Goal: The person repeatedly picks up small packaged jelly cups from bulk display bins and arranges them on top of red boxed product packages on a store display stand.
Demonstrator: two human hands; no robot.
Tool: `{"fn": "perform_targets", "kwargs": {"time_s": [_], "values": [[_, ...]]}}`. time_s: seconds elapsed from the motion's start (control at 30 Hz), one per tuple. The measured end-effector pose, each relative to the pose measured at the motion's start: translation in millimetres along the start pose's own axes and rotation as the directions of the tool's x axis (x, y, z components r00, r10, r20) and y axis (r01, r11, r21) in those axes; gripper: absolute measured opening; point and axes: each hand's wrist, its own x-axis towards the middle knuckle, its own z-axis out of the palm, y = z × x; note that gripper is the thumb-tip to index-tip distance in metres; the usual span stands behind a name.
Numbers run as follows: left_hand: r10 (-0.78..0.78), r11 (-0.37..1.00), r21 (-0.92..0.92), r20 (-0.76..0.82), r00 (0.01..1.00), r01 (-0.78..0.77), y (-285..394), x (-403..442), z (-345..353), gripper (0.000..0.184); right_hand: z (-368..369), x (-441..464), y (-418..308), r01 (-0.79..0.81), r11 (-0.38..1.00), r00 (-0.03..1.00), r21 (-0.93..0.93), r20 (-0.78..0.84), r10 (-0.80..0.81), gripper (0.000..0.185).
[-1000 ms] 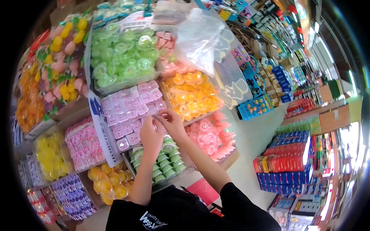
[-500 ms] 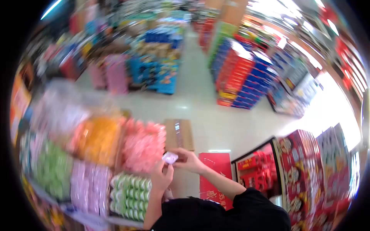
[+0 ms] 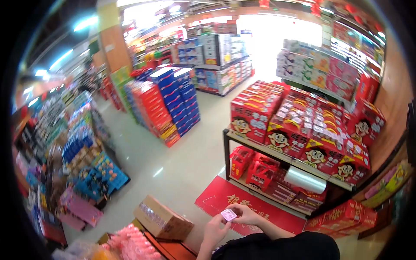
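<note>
A small pale pink item with a rounded square top (image 3: pixel 228 215) is held in front of my body, above a red floor mat (image 3: pixel 264 212). It looks like a little sealed cup or packet; its exact kind is too small to tell. My left hand (image 3: pixel 215 228) grips it from the left, thumb and fingers closed around its near edge. From the right, my right hand (image 3: pixel 247 215) pinches its other side with the fingertips. Part of the item is hidden by my fingers.
Red milk cartons (image 3: pixel 281 125) fill a black-framed shelf (image 3: pixel 286 167) on the right, with a clear plastic roll (image 3: pixel 305 180) below. A cardboard box (image 3: pixel 162 219) and pink packets (image 3: pixel 132 242) stand at lower left. Stacked red and blue boxes (image 3: pixel 167 104) stand farther off.
My view has swung right, toward the milk shelf, and the trays of coloured packets have mostly left the view. Both hands still hold the small pink item.
</note>
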Motion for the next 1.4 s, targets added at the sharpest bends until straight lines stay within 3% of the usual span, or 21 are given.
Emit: {"fn": "perform_targets", "kwargs": {"time_s": [0.03, 0.13, 0.33, 0.53, 0.57, 0.6, 0.67, 0.77, 0.8, 0.87, 1.03, 1.4], "values": [[0.000, 1.000, -0.007, 0.039, 0.999, 0.000, 6.1, 9.0, 12.3, 0.018, -11.9, -9.3, -1.3, 0.007, 0.998, 0.998, -0.070, -0.068, -0.012, 0.050], [0.194, 0.981, -0.002, 0.004, 0.981, -0.194, 7.3, 38.1, 52.7, 0.018, -44.8, -28.7, -9.2, 0.038, 0.976, 0.969, -0.214, -0.230, -0.089, 0.051], [0.166, 0.970, -0.174, -0.034, 0.985, -0.170, 40.3, 87.7, 119.0, 0.020, -111.2, -48.5, -22.6, 0.112, 0.903, 0.856, -0.415, -0.421, -0.300, 0.048], [0.258, 0.957, -0.157, 0.073, 0.963, -0.244, 64.6, 132.8, 160.2, 0.021, -152.1, -69.0, -33.6, 0.071, 0.894, 0.722, -0.442, -0.596, -0.352, 0.050], [0.286, 0.952, -0.145, 0.096, 0.953, -0.271, 55.1, 139.2, 170.7, 0.023, -156.2, -72.5, -31.7, 0.043, 0.895, 0.686, -0.444, -0.638, -0.350, 0.050], [0.215, 0.963, -0.195, 0.145, 0.966, -0.185, 69.1, 143.2, 175.0, 0.024, -160.0, -75.7, -27.8, 0.037, 0.906, 0.645, -0.422, -0.683, -0.344, 0.052], [0.291, 0.950, -0.179, 0.203, 0.935, -0.257, 69.7, 155.2, 189.7, 0.026, -162.9, -82.1, -31.1, 0.003, 0.923, 0.539, -0.385, -0.777, -0.325, 0.053], [0.261, 0.943, -0.286, 0.326, 0.909, -0.168, 72.8, 175.5, 212.9, 0.028, -181.4, -91.9, -34.0, -0.050, 0.896, 0.441, -0.442, -0.814, -0.377, 0.053], [0.337, 0.926, -0.301, 0.381, 0.861, -0.229, 74.3, 185.6, 218.4, 0.030, -187.9, -94.3, -39.3, -0.076, 0.872, 0.417, -0.483, -0.810, -0.412, 0.055], [0.349, 0.910, -0.367, 0.433, 0.831, -0.192, 82.2, 202.3, 229.1, 0.032, -200.4, -94.4, -48.2, -0.143, 0.839, 0.372, -0.525, -0.814, -0.446, 0.057], [0.431, 0.863, -0.456, 0.445, 0.785, -0.216, 112.2, 255.2, 246.6, 0.033, -237.3, -76.0, -66.3, -0.119, 0.884, 0.251, -0.452, -0.875, -0.414, 0.058], [0.426, 0.800, -0.586, 0.398, 0.812, -0.132, 133.3, 377.5, 265.9, 0.036, -335.9, -0.8, -122.6, -0.266, 0.783, 0.286, -0.563, -0.821, -0.493, 0.057]]}}
